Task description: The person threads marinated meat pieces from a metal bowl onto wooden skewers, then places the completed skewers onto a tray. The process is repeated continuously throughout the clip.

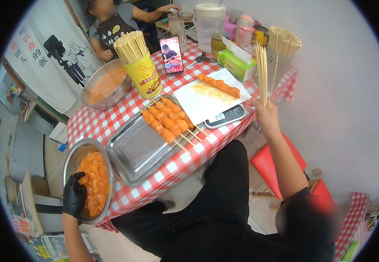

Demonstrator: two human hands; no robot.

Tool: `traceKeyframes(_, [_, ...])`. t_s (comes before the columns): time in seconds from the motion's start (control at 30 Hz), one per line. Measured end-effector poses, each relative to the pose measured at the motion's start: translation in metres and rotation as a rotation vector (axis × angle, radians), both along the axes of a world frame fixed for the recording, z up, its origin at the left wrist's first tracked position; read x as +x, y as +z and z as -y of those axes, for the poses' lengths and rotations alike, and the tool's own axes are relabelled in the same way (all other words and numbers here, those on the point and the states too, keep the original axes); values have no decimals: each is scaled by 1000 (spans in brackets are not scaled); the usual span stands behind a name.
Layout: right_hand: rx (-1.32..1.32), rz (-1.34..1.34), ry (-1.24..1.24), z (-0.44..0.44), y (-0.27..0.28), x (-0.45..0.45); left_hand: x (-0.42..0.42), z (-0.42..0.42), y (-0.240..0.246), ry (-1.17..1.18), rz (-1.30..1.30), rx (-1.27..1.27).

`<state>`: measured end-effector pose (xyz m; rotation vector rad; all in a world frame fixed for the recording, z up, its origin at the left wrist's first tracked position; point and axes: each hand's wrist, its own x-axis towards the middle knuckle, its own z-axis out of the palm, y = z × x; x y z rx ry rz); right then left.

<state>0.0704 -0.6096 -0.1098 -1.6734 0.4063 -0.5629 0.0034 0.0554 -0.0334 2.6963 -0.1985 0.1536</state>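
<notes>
My left hand (pixel 74 195), in a black glove, reaches into a steel bowl (pixel 111 183) of orange marinated meat chunks (pixel 94 177). Its fingertips pinch a pale orange piece. In my right hand (pixel 266 119), bare, a bundle of bamboo skewers (pixel 262 72) stands upright; one skewer (pixel 274 77) leans apart from the rest. Several loaded meat skewers (pixel 166 118) lie side by side at the right end of a steel tray (pixel 133 147). Another meat skewer (pixel 220 85) rests on white paper (pixel 192 104) over a digital kitchen scale (pixel 232 115), whose display is lit.
On the red checked tablecloth (pixel 147 186) stand a yellow skewer-filled canister (pixel 142 72), a phone (pixel 171 54), a tissue pack (pixel 237 64) and a second skewer container (pixel 279 62). A co-worker (pixel 114 26) is behind a larger meat bowl (pixel 106 86). Red-seated stools (pixel 278 163) stand right.
</notes>
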Motion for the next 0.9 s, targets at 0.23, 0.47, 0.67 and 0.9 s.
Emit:
traceKeyframes(0.23, [379, -16, 27, -3, 6, 0, -4, 6, 7, 25, -37, 2])
traceKeyframes(0.47, [538, 40, 136, -8, 12, -4, 1, 12, 12, 44, -70, 106])
traceKeyframes(0.67, [591, 79, 145, -16, 15, -6, 6, 15, 13, 48, -59, 229])
traceKeyframes(0.9, [673, 136, 201, -25, 20, -19, 6, 11, 9, 86, -22, 198])
